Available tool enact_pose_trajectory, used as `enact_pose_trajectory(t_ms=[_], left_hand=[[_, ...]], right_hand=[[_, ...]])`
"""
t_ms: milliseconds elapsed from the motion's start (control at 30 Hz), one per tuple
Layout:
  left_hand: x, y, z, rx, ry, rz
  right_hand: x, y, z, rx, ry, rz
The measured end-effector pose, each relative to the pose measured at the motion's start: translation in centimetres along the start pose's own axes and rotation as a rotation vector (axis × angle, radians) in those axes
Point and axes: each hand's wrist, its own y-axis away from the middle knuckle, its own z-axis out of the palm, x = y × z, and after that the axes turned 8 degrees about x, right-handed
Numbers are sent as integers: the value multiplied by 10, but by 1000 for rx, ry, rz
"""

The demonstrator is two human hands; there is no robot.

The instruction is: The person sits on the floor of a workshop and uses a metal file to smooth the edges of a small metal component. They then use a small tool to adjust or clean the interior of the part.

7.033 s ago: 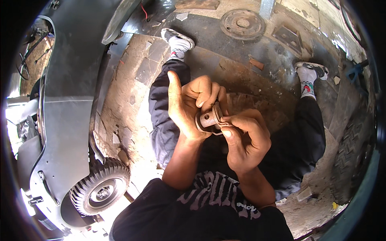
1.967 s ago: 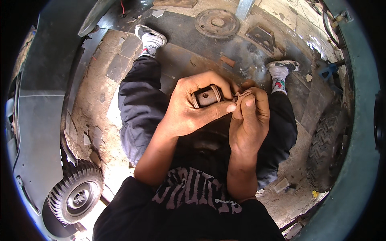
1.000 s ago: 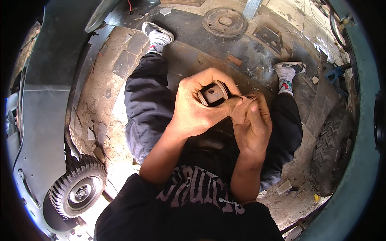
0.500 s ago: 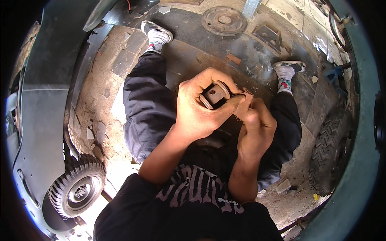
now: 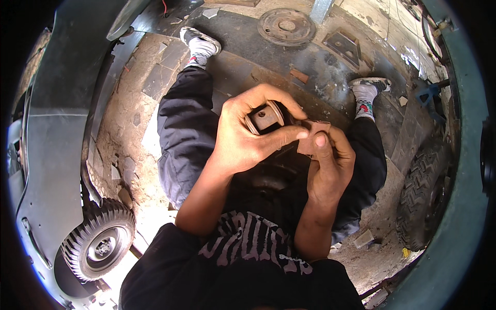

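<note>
My left hand (image 5: 234, 138) is curled round a short, round metal part (image 5: 266, 119) with a pale rim and a dark hollow. Inside the hollow shows a brownish block with a small hole. Between the thumb and fingers of my right hand (image 5: 330, 164) is a small folded piece of reddish-brown sandpaper (image 5: 307, 146). The left thumb and forefinger reach the sandpaper's edge, beside the metal part. Both hands are up over my lap, between my spread legs. Fingers hide the far side of the metal part.
A rusty round plate (image 5: 287, 27) and a rectangular metal piece (image 5: 343, 47) lie on the floor ahead. A brick-coloured scrap (image 5: 299, 76) is between my feet. At left stands a grey vehicle body (image 5: 57, 129) with a wheel (image 5: 101, 245); a loose tyre (image 5: 422, 194) is at right.
My left hand and the metal part have shifted slightly left, away from the right hand. The left thumb has straightened, and more of the sandpaper shows.
</note>
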Motion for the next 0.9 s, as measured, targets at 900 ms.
enact_pose_trajectory(t_ms=[900], left_hand=[[1, 2, 9, -80, -56, -25]], right_hand=[[2, -7, -9, -190, -465, 340]])
